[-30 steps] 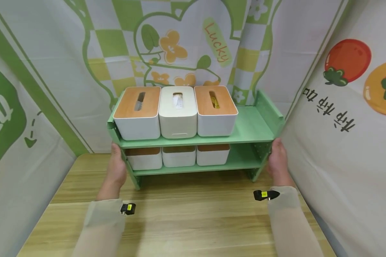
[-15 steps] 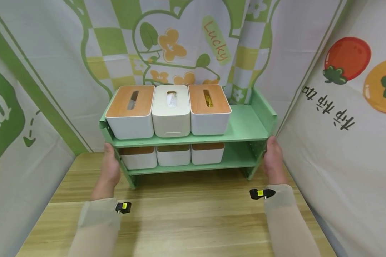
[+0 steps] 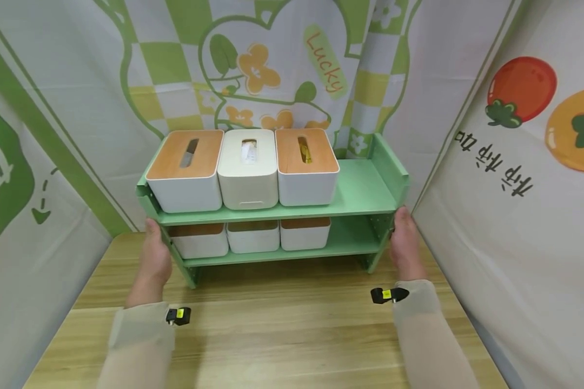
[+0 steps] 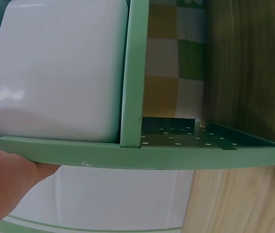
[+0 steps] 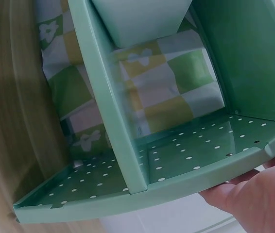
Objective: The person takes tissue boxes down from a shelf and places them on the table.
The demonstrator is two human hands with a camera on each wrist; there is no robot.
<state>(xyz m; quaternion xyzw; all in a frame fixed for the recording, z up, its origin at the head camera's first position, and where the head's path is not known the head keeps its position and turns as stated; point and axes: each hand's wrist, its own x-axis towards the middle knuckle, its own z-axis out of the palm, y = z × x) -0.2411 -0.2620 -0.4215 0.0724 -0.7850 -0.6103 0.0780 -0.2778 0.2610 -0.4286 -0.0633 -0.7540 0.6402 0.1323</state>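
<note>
A green two-tier shelf [image 3: 360, 194] stands in front of me in the head view. My left hand [image 3: 156, 258] lies against the outside of its left side panel, thumb up along the front edge. On the opposite side, my right hand [image 3: 405, 240] rests against the right panel in the same way. Parts of both hands' fingers are hidden behind the panels. Two wood-lidded white tissue boxes flank a cream tissue box [image 3: 250, 183] on the top tier. The lower tier carries three similar boxes, including a white one [image 3: 305, 237]. A perforated side panel [image 5: 196, 150] shows in the right wrist view.
The wood-grain table [image 3: 282, 329] extends under and in front of the shelf. A printed curtain [image 3: 272, 65] hangs behind it, and white fabric walls stand on both sides. The right wall [image 3: 516, 243] is near my right hand.
The shelf and its boxes have shifted left between both hands. The hands have travelled with it, keeping their places on the side panels. The boxes keep their arrangement.
</note>
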